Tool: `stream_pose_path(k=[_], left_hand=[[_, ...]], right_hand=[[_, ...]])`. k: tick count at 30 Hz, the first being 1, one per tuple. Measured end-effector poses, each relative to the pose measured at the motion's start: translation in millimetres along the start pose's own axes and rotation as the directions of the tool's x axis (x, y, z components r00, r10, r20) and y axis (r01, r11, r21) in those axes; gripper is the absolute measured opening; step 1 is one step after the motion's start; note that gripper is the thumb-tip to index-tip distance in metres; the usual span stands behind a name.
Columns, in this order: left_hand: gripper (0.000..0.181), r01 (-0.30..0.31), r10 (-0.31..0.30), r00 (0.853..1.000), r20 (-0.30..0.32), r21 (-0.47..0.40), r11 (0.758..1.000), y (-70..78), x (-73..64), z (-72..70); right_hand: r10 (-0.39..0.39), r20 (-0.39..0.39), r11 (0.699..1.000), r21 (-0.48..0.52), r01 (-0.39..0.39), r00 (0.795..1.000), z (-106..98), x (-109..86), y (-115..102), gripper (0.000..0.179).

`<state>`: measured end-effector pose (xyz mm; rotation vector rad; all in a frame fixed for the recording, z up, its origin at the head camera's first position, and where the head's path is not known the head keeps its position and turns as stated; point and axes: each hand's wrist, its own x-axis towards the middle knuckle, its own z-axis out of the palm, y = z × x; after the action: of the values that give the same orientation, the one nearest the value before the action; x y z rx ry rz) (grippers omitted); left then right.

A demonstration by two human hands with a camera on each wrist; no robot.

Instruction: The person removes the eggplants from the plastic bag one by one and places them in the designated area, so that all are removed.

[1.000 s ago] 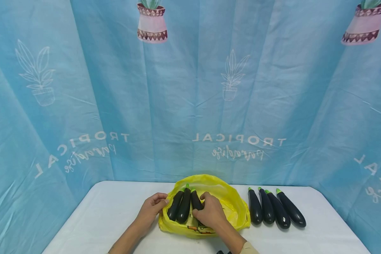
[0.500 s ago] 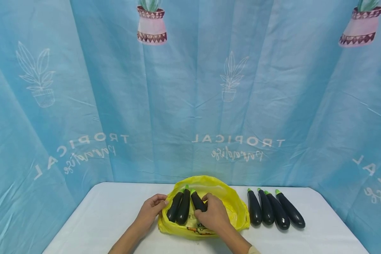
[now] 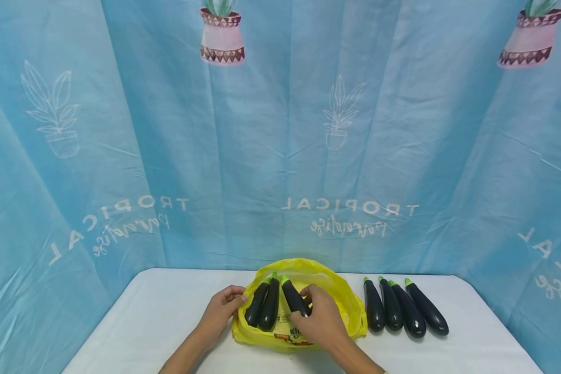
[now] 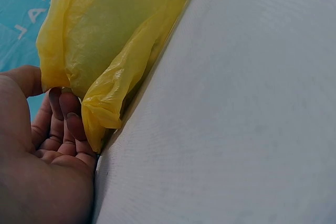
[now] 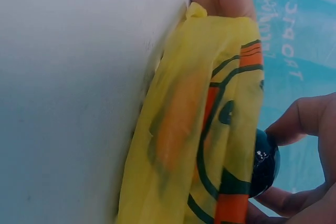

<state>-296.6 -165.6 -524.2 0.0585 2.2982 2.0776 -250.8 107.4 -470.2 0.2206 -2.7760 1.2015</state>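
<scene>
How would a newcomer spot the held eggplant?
On the white table, find the open yellow bag. In its mouth, right of two paired eggplants, is the held eggplant, the only one gripped by the right hand.

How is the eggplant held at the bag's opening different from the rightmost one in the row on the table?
The held eggplant is pinched in the right grip; the rightmost eggplant lies untouched. The held eggplant is at the opening of the yellow bag; the rightmost eggplant lies on the white table. Both are dark and glossy, with green stem ends.
</scene>
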Motion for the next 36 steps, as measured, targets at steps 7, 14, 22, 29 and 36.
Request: stream_pose_path(k=[7,14,22,29,36], left_hand=[[0.031,-0.005,0.005,1.000,0.003,0.004,1.000,-0.7,1.4,-0.1],[0.032,0.000,0.000,1.000,0.008,0.013,1.000,0.8,0.7,0.0],[0.031,-0.001,0.001,1.000,0.009,0.007,1.000,0.8,-0.1,-0.2],[0.030,0.001,-0.001,1.000,0.000,0.011,1.000,-1.1,1.5,0.6],[0.030,0.003,-0.003,1.000,-0.003,0.000,1.000,-1.0,1.7,0.7]], right_hand=[[-0.020,0.005,0.999,0.035,0.020,1.000,-9,-10.3,-2,0.044],[-0.033,-0.011,0.999,0.036,0.033,0.999,-19,-20.1,-2,0.041],[-0.036,-0.034,0.998,0.056,0.038,0.999,-31,-30.2,-1,0.039],[-0.012,-0.046,0.998,0.061,0.015,0.999,-42,-38.1,1,0.041],[0.013,-0.049,0.995,0.104,-0.007,0.999,-56,-43.8,3,0.045]])
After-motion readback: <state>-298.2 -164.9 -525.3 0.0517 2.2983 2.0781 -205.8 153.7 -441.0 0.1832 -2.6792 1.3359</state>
